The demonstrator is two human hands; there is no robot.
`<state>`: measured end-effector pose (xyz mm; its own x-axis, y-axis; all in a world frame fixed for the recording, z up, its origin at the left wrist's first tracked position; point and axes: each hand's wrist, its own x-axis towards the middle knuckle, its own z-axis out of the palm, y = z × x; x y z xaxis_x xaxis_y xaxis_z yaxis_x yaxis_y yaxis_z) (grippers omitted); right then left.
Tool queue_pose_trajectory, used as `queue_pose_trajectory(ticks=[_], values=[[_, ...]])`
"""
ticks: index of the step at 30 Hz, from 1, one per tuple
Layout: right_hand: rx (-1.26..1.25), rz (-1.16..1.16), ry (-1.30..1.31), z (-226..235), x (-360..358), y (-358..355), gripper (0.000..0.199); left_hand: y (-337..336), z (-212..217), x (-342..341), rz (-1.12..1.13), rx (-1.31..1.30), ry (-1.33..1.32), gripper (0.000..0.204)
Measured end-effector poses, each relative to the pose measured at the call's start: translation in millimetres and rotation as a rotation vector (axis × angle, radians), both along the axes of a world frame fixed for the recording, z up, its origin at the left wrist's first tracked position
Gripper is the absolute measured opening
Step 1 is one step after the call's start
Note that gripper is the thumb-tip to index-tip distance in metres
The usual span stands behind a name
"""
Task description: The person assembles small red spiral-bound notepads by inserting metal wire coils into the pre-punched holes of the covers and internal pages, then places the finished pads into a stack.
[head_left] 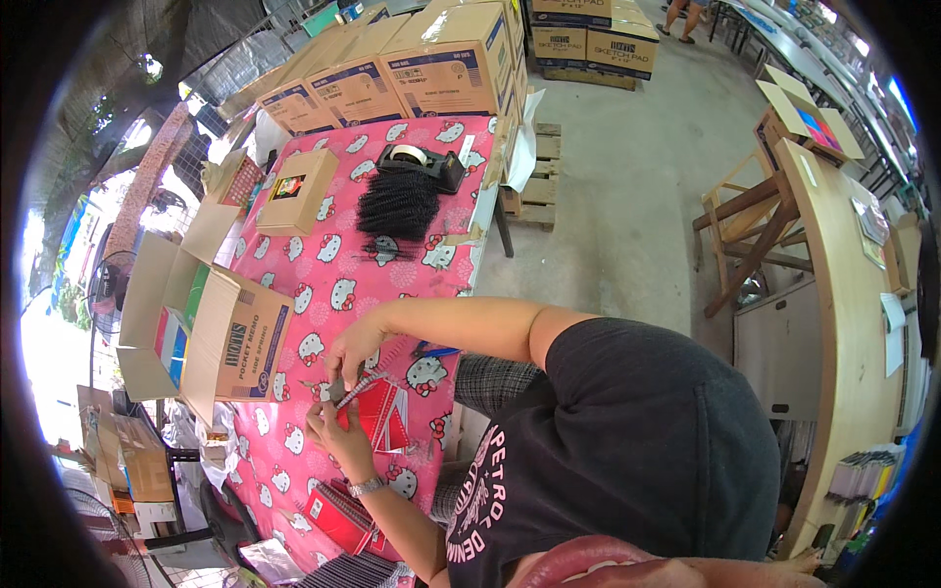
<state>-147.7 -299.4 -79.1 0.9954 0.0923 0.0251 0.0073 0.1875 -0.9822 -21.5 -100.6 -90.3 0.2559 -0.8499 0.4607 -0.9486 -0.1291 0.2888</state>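
Note:
My left hand (331, 429), with a watch on its wrist, grips the near edge of a small red spiral notebook (382, 412) lying on the pink cartoon-cat tablecloth (323, 265). From above, my right hand (353, 345) pinches the end of the notebook's wire coil (361, 387). The two hands almost touch at the binding. A heap of black spiral coils (397, 206) lies farther up the table. More red notebooks (338, 514) sit close to my left elbow.
An open carton (221, 338) of coloured pads stands left of my hands. A flat brown box (294, 191) and a tape dispenser (421, 162) lie beyond. Stacked cartons (446, 69) line the far end. A wooden stool (750, 230) and a wooden counter (843, 323) stand to the right.

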Motion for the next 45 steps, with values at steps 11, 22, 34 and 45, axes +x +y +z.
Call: queue_pose_trajectory(ticks=[11, 22, 34, 45], values=[[0.101, 0.031, -0.064, 4, -1, -4, 0.04, -6, 4, 3, -0.115, -0.081, 0.394, 0.036], [0.262, 0.093, -0.174, 10, 7, 1, 0.04, -8, -1, 5, -0.09, -0.156, 0.486, 0.039], [-1.004, -1.054, 0.158, -129, -27, -70, 0.043, -3, -11, 4, 0.125, -0.128, 0.604, 0.025], [-1.522, -0.263, -0.171, 48, 15, 68, 0.031, 13, -15, -14, 0.179, -0.309, 0.61, 0.031]])
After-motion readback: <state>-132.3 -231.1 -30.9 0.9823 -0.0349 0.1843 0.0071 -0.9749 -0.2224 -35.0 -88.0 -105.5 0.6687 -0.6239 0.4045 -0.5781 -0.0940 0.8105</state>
